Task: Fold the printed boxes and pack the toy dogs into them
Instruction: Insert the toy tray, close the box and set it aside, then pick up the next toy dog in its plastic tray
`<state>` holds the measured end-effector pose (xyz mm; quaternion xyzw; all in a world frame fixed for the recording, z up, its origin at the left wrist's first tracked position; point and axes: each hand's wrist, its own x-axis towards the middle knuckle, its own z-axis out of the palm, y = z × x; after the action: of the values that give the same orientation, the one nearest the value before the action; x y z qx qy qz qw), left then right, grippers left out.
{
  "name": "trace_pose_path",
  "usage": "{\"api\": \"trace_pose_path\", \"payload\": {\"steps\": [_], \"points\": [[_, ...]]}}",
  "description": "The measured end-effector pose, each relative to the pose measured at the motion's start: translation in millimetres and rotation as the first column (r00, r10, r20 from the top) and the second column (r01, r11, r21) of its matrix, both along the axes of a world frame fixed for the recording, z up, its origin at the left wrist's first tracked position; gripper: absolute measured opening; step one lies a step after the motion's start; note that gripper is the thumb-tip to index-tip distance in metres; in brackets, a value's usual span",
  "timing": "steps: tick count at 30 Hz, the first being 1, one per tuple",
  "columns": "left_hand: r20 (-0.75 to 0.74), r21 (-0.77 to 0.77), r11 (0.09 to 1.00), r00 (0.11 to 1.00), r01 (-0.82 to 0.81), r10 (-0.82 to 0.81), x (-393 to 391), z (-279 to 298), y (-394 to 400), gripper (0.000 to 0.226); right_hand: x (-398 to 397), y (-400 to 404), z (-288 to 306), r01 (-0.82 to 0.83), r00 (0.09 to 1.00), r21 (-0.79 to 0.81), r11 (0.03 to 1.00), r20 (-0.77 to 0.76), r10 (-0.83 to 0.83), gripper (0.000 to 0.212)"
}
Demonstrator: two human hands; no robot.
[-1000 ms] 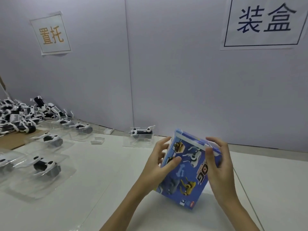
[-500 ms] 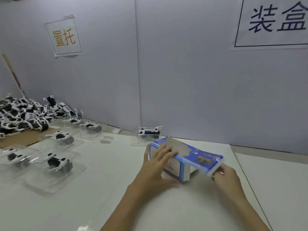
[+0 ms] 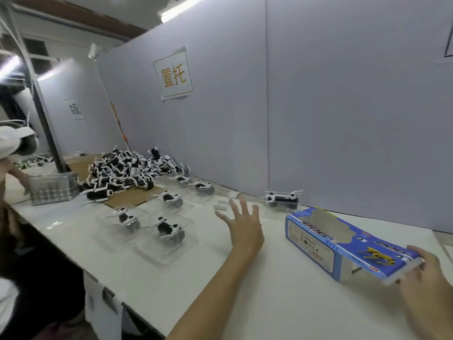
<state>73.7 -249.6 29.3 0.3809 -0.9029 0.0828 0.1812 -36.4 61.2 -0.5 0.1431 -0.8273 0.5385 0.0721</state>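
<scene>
At the far left, a pile of loose toy dogs (image 3: 122, 170) lies on a brown cardboard sheet (image 3: 132, 196), beside a stack of clear trays (image 3: 52, 188) that another person's hand (image 3: 24, 184) touches. Nearer to you, several dogs sit each in its own clear blister tray; the nearest tray (image 3: 169, 233) lies to the left of your left hand (image 3: 244, 228), with bare white table (image 3: 220, 278) between them. This hand is in the air with the fingers spread wide, and it holds nothing. One more dog in a tray (image 3: 282, 198) stands far from you at the grey partition (image 3: 343, 106), a little to the right of the same hand.

The blue printed box (image 3: 343, 244) lies on the table to your right, with its long axis running from far-left to near-right, and its window cut-out facing up. Your right hand (image 3: 426, 276) grips its near-right end, which looks open there. I judge that your left hand is the nearer one to the dogs, so it should fetch a tray. The table edge on the near left is well apart from the trays, and the way across is open.
</scene>
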Motion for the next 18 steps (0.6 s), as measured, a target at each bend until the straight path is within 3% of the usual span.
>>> {"api": "trace_pose_path", "payload": {"steps": [2, 4, 6, 7, 9, 13, 16, 18], "points": [[0.184, 0.019, 0.951, 0.936, -0.308, 0.300, 14, 17, -33, 0.068, -5, 2, -2, -0.003, 1.000, 0.002, 1.000, -0.015, 0.003, 0.059], [0.300, 0.089, 0.838, 0.816, -0.539, 0.493, 28, 28, -59, 0.063, -10, 1, -6, 0.017, 1.000, -0.041, 0.999, 0.027, -0.016, 0.058], [0.342, 0.103, 0.760, 0.741, -0.641, 0.578, 42, 28, -76, 0.054, -13, -4, -10, 0.040, 0.998, -0.054, 0.998, 0.051, -0.037, 0.052], [0.327, 0.072, 0.763, 0.738, -0.643, 0.591, 47, 23, -81, 0.051, -13, -7, -11, 0.052, 0.998, -0.048, 0.997, 0.044, -0.050, 0.048], [0.290, -0.030, 0.824, 0.784, -0.566, 0.549, 53, 11, -85, 0.048, -13, -9, -13, 0.067, 0.998, -0.049, 0.997, 0.021, -0.066, 0.045], [0.241, -0.113, 0.956, 0.926, -0.272, 0.292, 47, 8, -73, 0.038, -17, -8, -18, 0.011, 1.000, -0.063, 0.998, 0.000, -0.011, 0.052], [-0.003, -0.071, 0.993, 0.996, -0.089, 0.089, 33, 27, -40, 0.043, -29, -5, -25, -0.066, 0.997, -0.138, 0.988, 0.040, 0.072, 0.058], [-0.258, -0.127, 0.991, 0.964, 0.039, -0.071, 23, 41, -4, 0.047, -30, -3, -22, -0.062, 0.996, -0.213, 0.975, 0.045, 0.074, 0.065]]}}
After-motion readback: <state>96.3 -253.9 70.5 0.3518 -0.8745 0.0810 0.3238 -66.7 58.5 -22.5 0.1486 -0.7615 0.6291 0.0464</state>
